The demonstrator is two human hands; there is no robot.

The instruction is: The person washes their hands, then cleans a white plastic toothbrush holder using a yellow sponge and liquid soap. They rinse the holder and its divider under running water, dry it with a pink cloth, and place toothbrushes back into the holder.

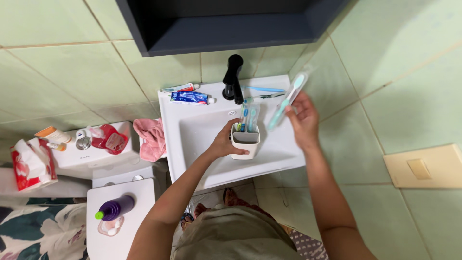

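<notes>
My left hand (223, 143) grips a white toothbrush holder cup (246, 143) over the basin of the white sink (197, 130). Several toothbrushes in clear caps (249, 117) stand in the cup. My right hand (303, 120) holds a teal toothbrush in a clear case (288, 99), tilted, just right of the cup and above the sink's right rim.
A black faucet (233, 79) stands at the sink's back, with toothpaste tubes (190, 97) and a blue toothbrush (262, 89) beside it. A pink cloth (151, 137) hangs left of the sink. The toilet tank (89, 154) bears a red pouch, bottles and a tissue pack; a purple bottle (115, 208) lies on the lid.
</notes>
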